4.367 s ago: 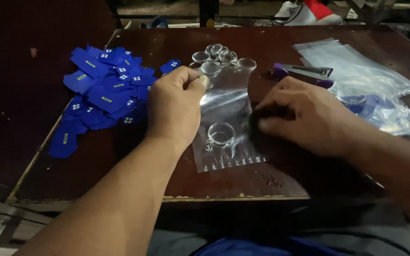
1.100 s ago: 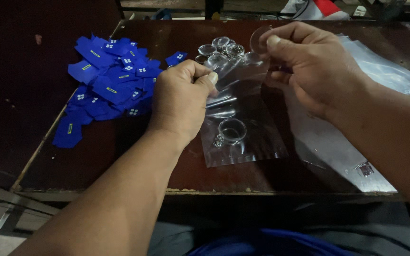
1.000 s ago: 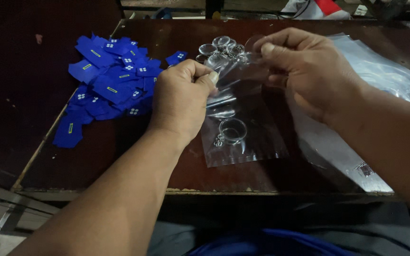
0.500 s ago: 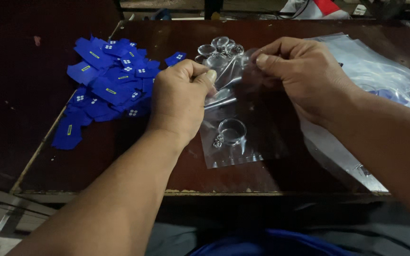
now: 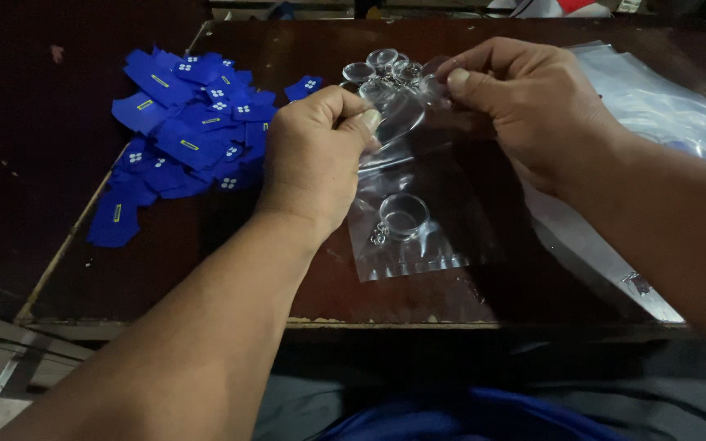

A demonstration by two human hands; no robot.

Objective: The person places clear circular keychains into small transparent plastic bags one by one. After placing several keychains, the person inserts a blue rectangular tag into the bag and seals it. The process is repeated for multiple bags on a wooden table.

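My left hand (image 5: pixel 316 155) pinches the left top edge of a small clear plastic bag (image 5: pixel 418 229) that lies on the dark brown table (image 5: pixel 206 269). My right hand (image 5: pixel 525 106) grips the bag's right top edge, holding the mouth apart. A round clear keyring piece (image 5: pixel 402 216) with a small metal ring lies inside the bag near its bottom. Just beyond my hands sits a small cluster of similar clear round pieces (image 5: pixel 382 65).
A heap of several blue fabric labels (image 5: pixel 185 131) covers the table's left part. More clear plastic bags (image 5: pixel 663 106) lie at the right, under my right forearm. The table's front edge (image 5: pixel 288 324) runs close to my lap.
My right hand came from the table to the bag's top edge and drew closer to my left hand. The bag's mouth is lifted; the keyring piece stays at the bottom.
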